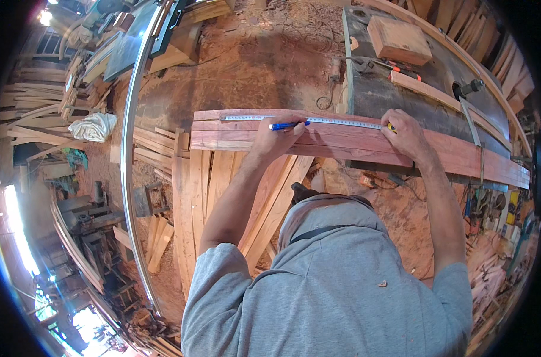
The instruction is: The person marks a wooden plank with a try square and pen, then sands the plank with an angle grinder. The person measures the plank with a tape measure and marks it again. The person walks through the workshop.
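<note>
Reddish boards (347,146): lie side by side in a long run across the middle of a workshop, the right part over a dark bench (368,98), the left end jutting past it.
Tape measure (342,122): drawn out along the upper part of the boards, its pale blade starting near their left end, passing behind the left hand and reaching the right.
Left hand (279,135): fingers closed on a blue pen (289,125), the hand over the boards and the tape's blade; whether the pen's tip touches wood cannot be told.
Right hand (404,132): curled around the tape's case at the boards' far edge, a sliver of yellow showing by the fingers.
Both hands: well apart, the stretched blade between them.
Worker: a person in a grey shirt (342,297) and grey head covering (336,217), arms reaching forward to the boards.
Bench top: a wooden block (399,40) lies beyond the right hand, with an orange-handled tool (407,72) near it.
Floor: brown, dusty ground (205,83), with loose planks (185,202) below the boards' left end and a white bundle (93,127) farther left.
</note>
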Demonstrator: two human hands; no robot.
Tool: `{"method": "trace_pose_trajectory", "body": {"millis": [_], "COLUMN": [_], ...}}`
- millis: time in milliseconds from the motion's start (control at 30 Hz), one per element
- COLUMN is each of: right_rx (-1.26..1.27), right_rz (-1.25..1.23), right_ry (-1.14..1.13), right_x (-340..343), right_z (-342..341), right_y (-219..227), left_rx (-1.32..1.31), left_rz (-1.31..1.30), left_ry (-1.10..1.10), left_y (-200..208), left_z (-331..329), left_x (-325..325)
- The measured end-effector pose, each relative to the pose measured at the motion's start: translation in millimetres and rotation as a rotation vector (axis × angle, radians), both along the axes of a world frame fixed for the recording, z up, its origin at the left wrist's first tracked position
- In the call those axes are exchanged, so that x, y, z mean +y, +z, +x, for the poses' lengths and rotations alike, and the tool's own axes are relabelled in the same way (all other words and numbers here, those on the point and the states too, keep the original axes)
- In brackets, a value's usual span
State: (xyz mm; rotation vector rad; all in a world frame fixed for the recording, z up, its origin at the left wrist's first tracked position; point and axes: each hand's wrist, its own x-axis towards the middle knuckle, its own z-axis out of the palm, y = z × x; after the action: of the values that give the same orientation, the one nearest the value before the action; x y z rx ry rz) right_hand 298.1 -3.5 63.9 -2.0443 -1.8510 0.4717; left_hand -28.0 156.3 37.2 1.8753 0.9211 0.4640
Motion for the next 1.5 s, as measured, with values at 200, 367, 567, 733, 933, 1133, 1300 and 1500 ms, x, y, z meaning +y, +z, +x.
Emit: {"method": "trace_pose_trajectory", "body": {"millis": [200,367,567,733,933,1133,1300,1500], "right_rx": [0.019,0.007,0.033,0.019,0.019,0.002,-0.019,-0.010], "right_rz": [-0.012,-0.011,-0.048,-0.019,-0.003,-0.025,-0.046,-0.067], "right_ry": [-0.012,0.010,-0.034,-0.008,-0.002,-0.008,0.000,-0.009], "right_x": [-0.7,-0.3,-1.3,-1.5,-1.2,-0.7,-0.4,-0.2], "right_z": [5.7,5.4,4.5,5.5,3.9,3.1,4.6,5.0], "right_y": [-8.9,-6.5,-4.7,-6.5,-2.7,-1.4,-2.0,-2.7], "left_rx": [-0.037,-0.167,-0.050,0.011,0.011,0.091,0.093,0.020], "left_rz": [0.037,-0.110,-0.039,0.043,0.043,0.012,0.029,0.041], "left_ry": [-0.002,0.042,0.052,0.011,0.014,0.028,0.012,0.011], "left_y": [1.0,-7.3,0.5,-10.4,0.3,1.2,1.0,1.4], "left_z": [2.6,-0.7,5.5,5.4,7.7,6.5,7.4,7.7], "left_x": [-2.3,-1.6,-6.9,0.0,-2.9,-2.9,-1.1,-1.3]}}
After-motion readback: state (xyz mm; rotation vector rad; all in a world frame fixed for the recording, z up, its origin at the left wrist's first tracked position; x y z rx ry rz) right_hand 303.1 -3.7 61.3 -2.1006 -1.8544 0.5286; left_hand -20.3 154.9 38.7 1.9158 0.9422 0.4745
